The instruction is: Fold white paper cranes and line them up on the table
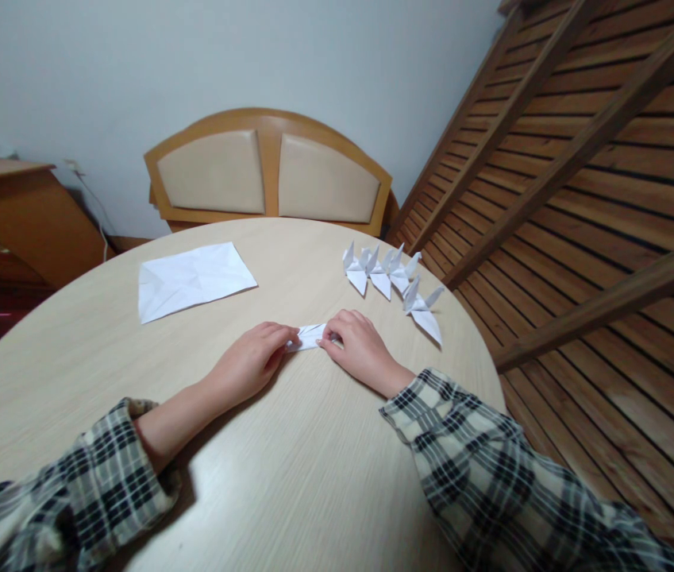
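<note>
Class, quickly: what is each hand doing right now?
Left hand: fingers closed on one end of the small folded white paper.
Right hand: fingers closed on the other end of it.

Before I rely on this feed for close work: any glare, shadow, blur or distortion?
Head view: pale glare on the near tabletop, short of the folded paper strip; dark shadow beside the left sleeve. Head view: wide-angle stretch, strongest in the slatted wood at right. Head view: fine creases in the strip look too soft to read reliably.
</note>
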`<action>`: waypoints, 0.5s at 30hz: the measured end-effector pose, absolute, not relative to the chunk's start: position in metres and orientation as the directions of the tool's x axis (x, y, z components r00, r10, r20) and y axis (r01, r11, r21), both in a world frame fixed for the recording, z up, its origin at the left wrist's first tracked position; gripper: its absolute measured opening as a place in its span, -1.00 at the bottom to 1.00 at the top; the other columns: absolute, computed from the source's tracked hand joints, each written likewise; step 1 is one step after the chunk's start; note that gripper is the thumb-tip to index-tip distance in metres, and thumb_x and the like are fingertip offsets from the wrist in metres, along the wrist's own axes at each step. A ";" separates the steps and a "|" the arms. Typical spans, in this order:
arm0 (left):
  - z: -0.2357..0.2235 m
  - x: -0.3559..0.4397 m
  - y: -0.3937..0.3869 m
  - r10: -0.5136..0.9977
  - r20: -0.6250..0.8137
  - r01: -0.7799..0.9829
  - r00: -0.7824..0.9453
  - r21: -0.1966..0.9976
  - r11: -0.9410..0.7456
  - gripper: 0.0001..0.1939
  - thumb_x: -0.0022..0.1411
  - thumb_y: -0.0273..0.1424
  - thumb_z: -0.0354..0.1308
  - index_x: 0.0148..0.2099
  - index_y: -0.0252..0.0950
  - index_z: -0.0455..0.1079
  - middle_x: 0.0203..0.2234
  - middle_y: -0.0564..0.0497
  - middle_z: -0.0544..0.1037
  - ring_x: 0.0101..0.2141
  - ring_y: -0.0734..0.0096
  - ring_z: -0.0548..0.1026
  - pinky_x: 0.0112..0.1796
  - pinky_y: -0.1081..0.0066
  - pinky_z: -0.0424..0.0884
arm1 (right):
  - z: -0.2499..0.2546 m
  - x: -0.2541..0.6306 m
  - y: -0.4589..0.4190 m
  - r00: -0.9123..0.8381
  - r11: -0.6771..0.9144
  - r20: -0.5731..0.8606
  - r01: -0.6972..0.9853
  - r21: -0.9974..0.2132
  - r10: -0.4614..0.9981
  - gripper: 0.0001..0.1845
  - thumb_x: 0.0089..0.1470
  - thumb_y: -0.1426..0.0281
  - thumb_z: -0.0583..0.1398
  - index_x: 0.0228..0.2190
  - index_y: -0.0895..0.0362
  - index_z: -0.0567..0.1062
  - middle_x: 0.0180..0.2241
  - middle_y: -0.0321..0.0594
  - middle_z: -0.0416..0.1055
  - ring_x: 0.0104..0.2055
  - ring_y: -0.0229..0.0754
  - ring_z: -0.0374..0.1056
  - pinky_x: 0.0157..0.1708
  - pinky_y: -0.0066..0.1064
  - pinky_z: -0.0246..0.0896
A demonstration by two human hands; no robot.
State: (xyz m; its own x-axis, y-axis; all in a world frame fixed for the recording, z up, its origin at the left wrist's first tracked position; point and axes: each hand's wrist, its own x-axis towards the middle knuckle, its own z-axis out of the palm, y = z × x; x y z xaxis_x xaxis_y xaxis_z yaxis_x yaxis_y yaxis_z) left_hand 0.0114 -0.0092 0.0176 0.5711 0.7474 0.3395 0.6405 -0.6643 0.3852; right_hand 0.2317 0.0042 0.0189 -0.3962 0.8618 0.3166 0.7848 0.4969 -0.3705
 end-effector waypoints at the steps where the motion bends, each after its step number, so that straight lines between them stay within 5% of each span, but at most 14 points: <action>1: 0.018 0.011 -0.009 0.745 0.342 0.639 0.572 0.384 -0.667 -0.77 0.31 -0.57 -0.05 -0.10 -0.28 0.39 -0.14 -0.08 0.57 -0.12 0.25 0.47 -0.08 0.23 0.41 | 0.019 0.232 0.004 -0.397 0.497 0.316 0.785 -0.370 0.862 -0.94 0.10 0.40 0.25 -0.39 0.13 0.48 -0.31 -0.20 0.38 -0.18 -0.14 0.26 -0.11 -0.28 0.13; 15: 0.016 0.010 -0.009 0.736 0.375 0.621 0.564 0.395 -0.677 -0.75 0.29 -0.56 -0.03 -0.16 -0.25 0.46 -0.12 -0.06 0.59 -0.12 0.26 0.51 -0.08 0.24 0.45 | 0.020 0.231 0.000 -0.494 0.613 0.367 0.687 -0.391 0.788 -0.87 0.13 0.48 0.17 -0.25 0.10 0.48 -0.25 -0.20 0.39 -0.13 -0.14 0.25 -0.09 -0.28 0.11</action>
